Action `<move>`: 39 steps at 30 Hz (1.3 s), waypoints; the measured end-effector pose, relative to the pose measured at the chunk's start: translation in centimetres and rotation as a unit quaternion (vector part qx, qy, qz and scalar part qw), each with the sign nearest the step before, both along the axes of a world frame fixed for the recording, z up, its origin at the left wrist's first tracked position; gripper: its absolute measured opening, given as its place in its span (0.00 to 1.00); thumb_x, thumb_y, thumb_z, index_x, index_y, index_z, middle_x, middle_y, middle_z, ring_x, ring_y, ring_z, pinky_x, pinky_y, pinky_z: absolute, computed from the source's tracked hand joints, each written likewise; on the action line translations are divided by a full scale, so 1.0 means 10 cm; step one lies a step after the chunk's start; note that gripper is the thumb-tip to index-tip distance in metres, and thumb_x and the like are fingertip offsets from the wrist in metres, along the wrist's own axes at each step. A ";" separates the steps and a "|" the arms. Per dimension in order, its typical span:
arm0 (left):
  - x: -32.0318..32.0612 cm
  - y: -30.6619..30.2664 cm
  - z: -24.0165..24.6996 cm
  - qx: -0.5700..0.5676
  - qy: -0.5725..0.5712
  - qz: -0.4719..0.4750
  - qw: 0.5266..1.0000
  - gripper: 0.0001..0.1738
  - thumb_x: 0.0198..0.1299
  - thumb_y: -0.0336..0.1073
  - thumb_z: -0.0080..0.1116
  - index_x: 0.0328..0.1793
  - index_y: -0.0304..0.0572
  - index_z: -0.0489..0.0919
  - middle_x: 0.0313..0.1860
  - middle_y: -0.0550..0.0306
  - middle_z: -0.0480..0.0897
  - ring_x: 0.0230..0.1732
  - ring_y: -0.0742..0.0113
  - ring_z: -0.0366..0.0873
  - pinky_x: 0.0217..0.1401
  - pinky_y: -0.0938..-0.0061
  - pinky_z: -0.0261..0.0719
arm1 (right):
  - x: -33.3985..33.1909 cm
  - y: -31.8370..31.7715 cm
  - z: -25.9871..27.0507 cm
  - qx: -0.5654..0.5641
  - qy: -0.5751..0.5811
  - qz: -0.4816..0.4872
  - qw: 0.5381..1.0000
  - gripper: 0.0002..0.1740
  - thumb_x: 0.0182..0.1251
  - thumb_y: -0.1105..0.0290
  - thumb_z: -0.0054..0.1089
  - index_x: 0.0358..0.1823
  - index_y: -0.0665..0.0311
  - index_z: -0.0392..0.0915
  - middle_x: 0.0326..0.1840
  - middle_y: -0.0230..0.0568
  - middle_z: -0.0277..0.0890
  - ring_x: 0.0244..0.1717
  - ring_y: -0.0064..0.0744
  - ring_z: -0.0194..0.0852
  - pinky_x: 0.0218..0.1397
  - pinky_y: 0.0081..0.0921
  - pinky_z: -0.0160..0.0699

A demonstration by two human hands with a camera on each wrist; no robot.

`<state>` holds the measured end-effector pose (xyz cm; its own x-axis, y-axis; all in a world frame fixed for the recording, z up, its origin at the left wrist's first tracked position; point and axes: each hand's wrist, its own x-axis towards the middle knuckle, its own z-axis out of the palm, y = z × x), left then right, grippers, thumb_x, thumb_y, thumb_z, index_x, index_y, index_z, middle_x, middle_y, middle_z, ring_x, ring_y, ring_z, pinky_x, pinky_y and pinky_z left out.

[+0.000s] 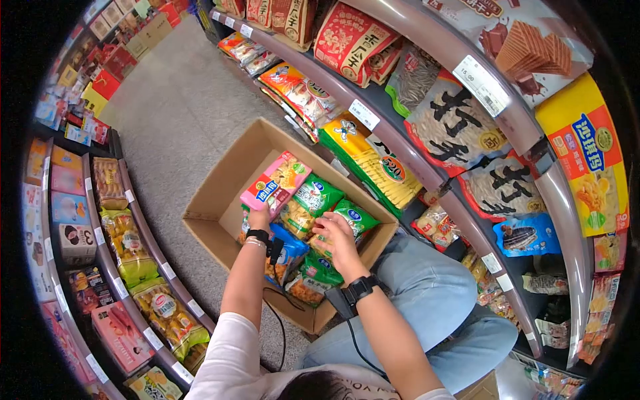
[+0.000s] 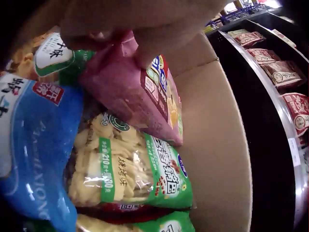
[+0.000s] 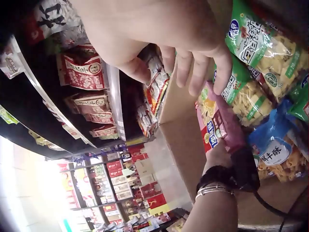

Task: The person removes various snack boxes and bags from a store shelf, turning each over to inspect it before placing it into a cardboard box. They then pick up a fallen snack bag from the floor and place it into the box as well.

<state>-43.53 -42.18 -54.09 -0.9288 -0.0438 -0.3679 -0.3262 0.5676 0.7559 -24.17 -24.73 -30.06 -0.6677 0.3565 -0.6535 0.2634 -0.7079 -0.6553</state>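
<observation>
In the head view, my left hand (image 1: 259,217) grips the near end of a pink snack pack (image 1: 287,179) inside an open cardboard box (image 1: 217,170). The left wrist view shows its fingers (image 2: 169,29) pinching the top of that pink wrapper. My right hand (image 1: 339,245) hovers over the box's right side, fingers loosely bent and holding nothing. Beneath it lie green chip bags (image 1: 319,197), packed close together. A blue snack bag (image 1: 289,251) sits by my left wrist, partly covered by the arm.
Store shelves (image 1: 400,143) filled with bagged snacks rise close on the right. Another shelf unit (image 1: 143,267) with packaged cakes stands to the left. Grey floor (image 1: 173,100) runs between them. Bent knees in jeans (image 1: 420,287) are beside the box. Cables (image 1: 283,333) trail from both wrists.
</observation>
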 end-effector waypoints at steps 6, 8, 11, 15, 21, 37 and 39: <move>0.06 0.05 0.12 0.124 -0.079 0.066 0.987 0.21 0.49 0.30 0.63 0.51 0.35 0.77 0.46 0.53 0.82 0.45 0.60 0.79 0.48 0.69 0.75 | 0.07 0.07 -0.02 0.007 0.001 -0.001 1.000 0.14 0.66 0.63 0.53 0.51 0.58 0.69 0.50 0.35 0.74 0.50 0.29 0.73 0.47 0.32 0.74; 0.14 -0.02 0.45 0.234 -0.126 0.045 0.963 0.21 0.52 0.28 0.59 0.55 0.38 0.74 0.49 0.55 0.80 0.50 0.60 0.77 0.52 0.69 0.74 | 0.09 0.08 -0.06 0.015 -0.003 -0.005 1.000 0.14 0.66 0.64 0.53 0.51 0.58 0.69 0.50 0.35 0.74 0.50 0.29 0.74 0.47 0.32 0.74; 0.12 -0.24 0.47 0.359 -0.231 0.040 0.904 0.33 0.57 0.30 0.54 0.69 0.47 0.59 0.63 0.58 0.70 0.65 0.60 0.65 0.66 0.55 0.60 | 0.14 0.11 -0.18 0.018 -0.012 -0.013 1.000 0.15 0.66 0.63 0.53 0.51 0.58 0.68 0.50 0.34 0.75 0.49 0.29 0.74 0.46 0.32 0.74; 0.36 -0.27 0.81 0.383 -0.226 0.087 0.892 0.43 0.60 0.36 0.54 0.78 0.51 0.44 0.74 0.52 0.55 0.75 0.52 0.47 0.71 0.47 0.51 | 0.21 0.22 -0.25 0.037 -0.029 -0.048 0.998 0.15 0.65 0.63 0.52 0.52 0.57 0.68 0.49 0.34 0.75 0.48 0.30 0.75 0.45 0.31 0.73; 1.00 -0.31 1.71 0.454 -0.134 0.057 0.879 0.35 0.64 0.41 0.52 0.76 0.49 0.54 0.74 0.49 0.57 0.72 0.51 0.56 0.65 0.57 0.64 | 0.25 0.24 -0.16 0.045 0.002 -0.103 0.994 0.15 0.65 0.64 0.52 0.52 0.57 0.70 0.48 0.35 0.75 0.47 0.30 0.75 0.46 0.32 0.73; 2.75 1.94 4.07 0.567 -0.127 -0.343 0.738 0.17 0.64 0.32 0.50 0.60 0.41 0.71 0.53 0.59 0.75 0.51 0.70 0.73 0.51 0.74 0.72 | 2.13 0.97 1.65 0.167 0.298 -0.273 0.899 0.18 0.70 0.69 0.48 0.60 0.67 0.67 0.54 0.46 0.74 0.53 0.36 0.75 0.54 0.31 0.78; 2.97 2.21 4.15 0.559 -0.126 -0.391 0.720 0.18 0.65 0.32 0.50 0.60 0.42 0.70 0.55 0.58 0.74 0.52 0.70 0.73 0.53 0.74 0.72 | 2.49 1.11 1.78 0.200 0.306 -0.326 0.872 0.20 0.71 0.67 0.48 0.61 0.67 0.65 0.55 0.46 0.73 0.53 0.37 0.75 0.54 0.33 0.76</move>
